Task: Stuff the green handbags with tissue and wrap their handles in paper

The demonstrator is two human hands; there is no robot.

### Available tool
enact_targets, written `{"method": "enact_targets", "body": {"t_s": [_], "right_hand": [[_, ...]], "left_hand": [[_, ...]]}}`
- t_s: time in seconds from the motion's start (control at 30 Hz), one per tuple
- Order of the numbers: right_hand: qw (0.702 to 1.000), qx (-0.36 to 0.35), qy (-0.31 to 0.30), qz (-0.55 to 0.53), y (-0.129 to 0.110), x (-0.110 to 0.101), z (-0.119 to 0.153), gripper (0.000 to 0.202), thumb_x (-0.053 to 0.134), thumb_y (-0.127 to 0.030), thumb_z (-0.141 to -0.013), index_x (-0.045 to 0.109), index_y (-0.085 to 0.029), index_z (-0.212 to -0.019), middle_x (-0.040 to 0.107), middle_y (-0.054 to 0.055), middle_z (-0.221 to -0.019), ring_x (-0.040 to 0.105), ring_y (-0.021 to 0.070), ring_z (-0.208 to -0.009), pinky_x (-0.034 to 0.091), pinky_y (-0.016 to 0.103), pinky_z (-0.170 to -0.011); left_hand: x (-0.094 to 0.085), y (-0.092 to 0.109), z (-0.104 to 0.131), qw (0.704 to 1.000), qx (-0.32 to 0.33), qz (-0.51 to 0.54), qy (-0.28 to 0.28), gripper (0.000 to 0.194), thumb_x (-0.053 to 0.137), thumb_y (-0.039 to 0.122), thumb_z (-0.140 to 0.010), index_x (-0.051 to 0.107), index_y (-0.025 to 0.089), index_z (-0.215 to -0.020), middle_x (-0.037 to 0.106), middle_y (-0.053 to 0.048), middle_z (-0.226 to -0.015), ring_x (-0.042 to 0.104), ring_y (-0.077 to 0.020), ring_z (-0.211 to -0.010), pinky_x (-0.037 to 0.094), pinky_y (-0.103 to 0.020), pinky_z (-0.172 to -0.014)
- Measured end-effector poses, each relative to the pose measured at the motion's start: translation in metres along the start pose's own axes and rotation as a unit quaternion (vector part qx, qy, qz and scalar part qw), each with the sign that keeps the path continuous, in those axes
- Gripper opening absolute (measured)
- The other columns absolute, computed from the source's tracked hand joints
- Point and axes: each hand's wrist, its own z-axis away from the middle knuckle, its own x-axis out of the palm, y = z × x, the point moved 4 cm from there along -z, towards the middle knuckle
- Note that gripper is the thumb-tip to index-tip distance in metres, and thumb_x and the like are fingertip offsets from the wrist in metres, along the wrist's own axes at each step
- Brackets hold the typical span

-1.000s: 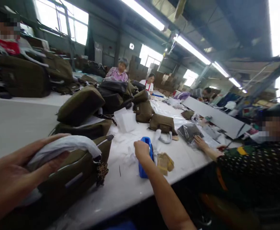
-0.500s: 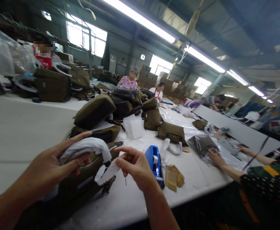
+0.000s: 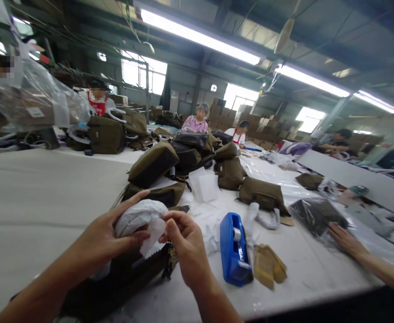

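Note:
An olive and black bag (image 3: 116, 282) lies on the table below my hands. My left hand (image 3: 119, 233) grips its handle (image 3: 141, 216), which is wrapped in white paper. With bent fingers my right hand (image 3: 183, 237) pinches a small white strip (image 3: 152, 235) with a jagged edge, at the right end of the wrapped handle. Part of the bag is hidden behind my hands and forearms. To the right of my right hand stands a blue tape dispenser (image 3: 234, 251).
Beyond my hands is a pile of olive bags (image 3: 155, 163) with white sheets (image 3: 203, 184) beside it. Brown cardboard pieces (image 3: 267, 264) lie right of the dispenser. At the right, a co-worker's hand (image 3: 347, 237) touches a plastic-wrapped bag (image 3: 318, 215). Several people sit farther back.
The view has swung left, so things appear farther right. My right hand has brought the strip closer against the wrapped handle. My left hand still holds the handle.

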Motion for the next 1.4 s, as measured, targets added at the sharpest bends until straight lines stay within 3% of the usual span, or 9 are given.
{"method": "enact_targets", "body": {"t_s": [0.2, 0.3, 0.4, 0.57, 0.83, 0.93, 1.03, 1.2, 1.4], "right_hand": [[0.987, 0.066, -0.096, -0.107, 0.030, 0.016, 0.021, 0.075, 0.057, -0.088, -0.097, 0.078, -0.017, -0.110, 0.078, 0.011, -0.101, 0.074, 0.0236, -0.091, 0.059, 0.036, -0.089], [0.984, 0.065, -0.121, -0.110, 0.029, 0.023, 0.024, 0.067, 0.069, -0.082, -0.095, 0.076, -0.019, -0.117, 0.079, 0.008, -0.098, 0.076, 0.0234, -0.092, 0.059, 0.037, -0.094], [0.996, 0.037, -0.067, -0.038, 0.024, 0.020, 0.025, 0.054, 0.079, -0.072, -0.093, 0.074, -0.019, -0.099, 0.075, 0.003, -0.077, 0.072, 0.0169, -0.074, 0.058, 0.028, -0.080], [0.986, 0.151, -0.047, -0.045, 0.031, 0.015, 0.028, 0.073, 0.081, -0.087, -0.077, 0.070, -0.016, -0.092, 0.057, -0.005, -0.053, 0.049, 0.0095, -0.039, 0.040, 0.020, -0.040], [0.982, 0.170, -0.077, -0.012, 0.024, 0.018, 0.033, 0.075, 0.077, -0.092, -0.076, 0.063, -0.018, -0.079, 0.061, -0.001, -0.055, 0.050, 0.0090, -0.037, 0.034, 0.018, -0.036], [0.989, 0.124, -0.080, 0.030, 0.028, 0.015, 0.034, 0.066, 0.069, -0.082, -0.092, 0.068, -0.017, -0.081, 0.065, 0.002, -0.060, 0.051, 0.0092, -0.039, 0.036, 0.019, -0.039], [0.981, -0.030, -0.040, 0.188, 0.030, 0.002, 0.035, 0.045, 0.059, -0.054, -0.109, 0.084, -0.017, -0.115, 0.073, 0.006, -0.070, 0.060, 0.0135, -0.051, 0.048, 0.023, -0.051], [0.827, -0.340, 0.010, 0.448, 0.019, -0.012, 0.045, 0.044, 0.049, -0.020, -0.113, 0.072, -0.024, -0.151, 0.083, 0.011, -0.092, 0.075, 0.0213, -0.078, 0.058, 0.031, -0.073], [0.771, -0.419, 0.027, 0.478, 0.008, -0.016, 0.054, 0.058, 0.058, -0.013, -0.111, 0.054, -0.031, -0.166, 0.086, 0.007, -0.103, 0.075, 0.0211, -0.076, 0.054, 0.033, -0.069]], "left_hand": [[-0.002, -0.015, -0.010, 0.999, 0.017, 0.012, -0.030, 0.107, 0.092, 0.066, -0.072, 0.055, 0.027, -0.164, 0.072, -0.007, -0.152, 0.074, -0.0342, -0.130, 0.065, -0.037, -0.104], [-0.002, -0.019, -0.011, 0.999, 0.019, 0.003, -0.028, 0.104, 0.091, 0.066, -0.074, 0.055, 0.028, -0.164, 0.073, -0.006, -0.150, 0.077, -0.0330, -0.126, 0.066, -0.036, -0.102], [-0.002, -0.017, -0.009, 0.999, 0.032, -0.020, -0.015, 0.104, 0.090, 0.069, -0.073, 0.056, 0.028, -0.163, 0.071, -0.007, -0.153, 0.074, -0.0357, -0.131, 0.064, -0.041, -0.107], [-0.003, -0.011, -0.007, 0.998, 0.037, -0.057, -0.003, 0.102, 0.087, 0.072, -0.076, 0.057, 0.028, -0.162, 0.068, -0.008, -0.157, 0.067, -0.0377, -0.142, 0.055, -0.045, -0.118], [0.004, -0.004, 0.000, 0.992, 0.066, -0.109, -0.006, 0.105, 0.082, 0.075, -0.078, 0.051, 0.027, -0.167, 0.072, -0.009, -0.151, 0.072, -0.0380, -0.134, 0.061, -0.040, -0.110], [0.003, -0.006, 0.002, 0.991, 0.081, -0.107, 0.014, 0.103, 0.081, 0.075, -0.079, 0.052, 0.029, -0.166, 0.063, -0.007, -0.162, 0.063, -0.0379, -0.146, 0.055, -0.041, -0.118], [-0.001, -0.009, -0.001, 0.992, 0.068, -0.105, 0.012, 0.105, 0.082, 0.076, -0.078, 0.052, 0.028, -0.166, 0.058, -0.008, -0.167, 0.056, -0.0388, -0.152, 0.051, -0.044, -0.122], [-0.011, -0.010, -0.003, 0.995, 0.026, -0.086, 0.040, 0.105, 0.082, 0.080, -0.074, 0.059, 0.027, -0.161, 0.069, -0.008, -0.155, 0.066, -0.0399, -0.141, 0.055, -0.046, -0.118], [-0.010, -0.008, -0.003, 0.996, 0.017, -0.080, 0.042, 0.103, 0.082, 0.079, -0.075, 0.059, 0.027, -0.161, 0.071, -0.008, -0.153, 0.067, -0.0387, -0.139, 0.056, -0.045, -0.118]]}}
